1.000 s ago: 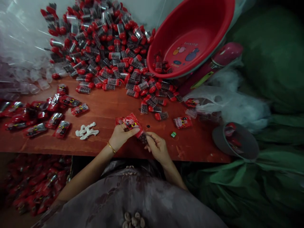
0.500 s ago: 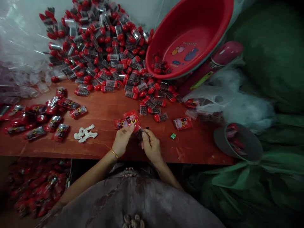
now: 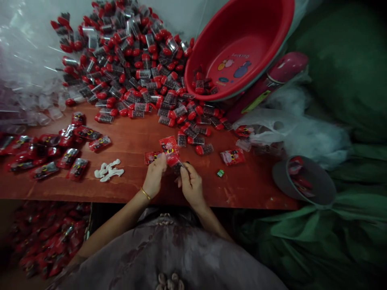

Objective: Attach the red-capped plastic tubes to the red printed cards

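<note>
On the near part of the brown table (image 3: 130, 137), two bare hands are busy with one red packet (image 3: 169, 146). The right hand (image 3: 193, 187) is closed in a pinch on its low, dark end. The left hand (image 3: 155, 175) is bent close by its other side, and I cannot tell if it grips or just touches. It looks like the middle of working on this packet. From here, a move calls for a firm right pinch and careful left fingers, as the packet looks thin and bendy.

The big red tub (image 3: 242, 40) leans on its side, with a few small red and clear tubes (image 3: 199, 86) down in its low end. To the right, a gray bowl (image 3: 279, 179) tips over too, with some red packs (image 3: 302, 183) inside.
</note>
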A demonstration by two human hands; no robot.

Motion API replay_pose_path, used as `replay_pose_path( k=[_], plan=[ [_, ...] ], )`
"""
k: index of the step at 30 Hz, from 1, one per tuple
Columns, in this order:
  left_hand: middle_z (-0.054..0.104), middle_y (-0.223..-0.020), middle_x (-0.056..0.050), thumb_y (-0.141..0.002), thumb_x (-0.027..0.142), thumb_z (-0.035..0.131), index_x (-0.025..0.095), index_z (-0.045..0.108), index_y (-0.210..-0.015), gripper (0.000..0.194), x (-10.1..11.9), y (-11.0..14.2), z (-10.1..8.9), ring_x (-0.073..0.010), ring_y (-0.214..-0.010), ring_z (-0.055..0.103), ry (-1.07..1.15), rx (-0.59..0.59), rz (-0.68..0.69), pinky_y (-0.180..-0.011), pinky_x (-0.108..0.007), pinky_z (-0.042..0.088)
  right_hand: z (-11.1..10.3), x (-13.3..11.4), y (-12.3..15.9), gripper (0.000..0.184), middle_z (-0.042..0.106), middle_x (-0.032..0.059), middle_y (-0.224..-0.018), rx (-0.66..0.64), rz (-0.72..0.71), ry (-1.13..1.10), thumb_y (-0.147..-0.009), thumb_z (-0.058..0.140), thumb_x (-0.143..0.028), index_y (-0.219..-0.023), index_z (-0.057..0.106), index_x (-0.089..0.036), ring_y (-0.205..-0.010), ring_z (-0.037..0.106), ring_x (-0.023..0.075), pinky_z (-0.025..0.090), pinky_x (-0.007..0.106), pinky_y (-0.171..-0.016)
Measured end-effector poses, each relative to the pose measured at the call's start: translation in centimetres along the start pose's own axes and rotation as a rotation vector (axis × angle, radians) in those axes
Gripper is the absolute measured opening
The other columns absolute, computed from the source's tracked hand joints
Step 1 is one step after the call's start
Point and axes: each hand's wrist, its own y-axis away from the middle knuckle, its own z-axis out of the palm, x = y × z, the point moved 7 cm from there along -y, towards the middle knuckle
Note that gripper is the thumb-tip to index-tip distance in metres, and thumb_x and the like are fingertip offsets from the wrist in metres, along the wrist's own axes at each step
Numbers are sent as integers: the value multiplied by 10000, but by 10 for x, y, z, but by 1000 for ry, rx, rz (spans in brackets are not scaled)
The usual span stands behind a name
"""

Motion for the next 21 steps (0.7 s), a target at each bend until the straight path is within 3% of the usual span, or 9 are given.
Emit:
replay_pose_path(
  k=[3,8,12,16,18,21],
  plan=[
    [477,-443,51,-593,526,734,152,560,-492,425,9,-5,5,-49,-434,404,17,-52,36,-491,-189,379,1,-1,1,261,456,-76,-472,-14,-10,3,-924,367,-357,-980,554,-183,-444,522,97,458,217,-529],
    [618,-580,20,-508,448,806,138,656,-674,382,0,2,13,-66,-486,504,109,-33,4,-489,-188,411,2,-5,-1,262,464,-70,-467,38,40,-19,-918,367,-358,-882,560,-184,-410,479,90,404,200,-456],
    [595,-554,32,-546,466,778,148,638,-682,373,-9,13,14,-64,-448,478,111,57,42,-423,-185,366,0,-9,1,255,639,29,-701,133,-2,54,-909,367,-327,-902,571,-176,-610,588,127,472,236,-586],
    [532,-487,51,-574,495,751,146,639,-687,383,-8,19,18,-51,-398,407,1,25,70,-398,-191,325,-6,-12,0,241,682,72,-884,183,-54,78,-898,389,-319,-956,579,-182,-785,621,162,494,276,-707],
    [546,-514,40,-605,516,723,146,639,-689,389,-4,17,19,-57,-418,416,-12,-15,91,-419,-198,343,-6,-12,-1,245,680,63,-855,146,-49,62,-903,392,-331,-974,574,-184,-743,620,155,493,272,-683],
    [582,-573,11,-654,540,676,148,613,-636,397,6,8,15,-78,-500,480,26,-36,128,-505,-210,399,-3,-11,0,253,615,-2,-634,67,-28,31,-917,377,-344,-997,559,-188,-542,568,123,467,247,-569]
  ],
)
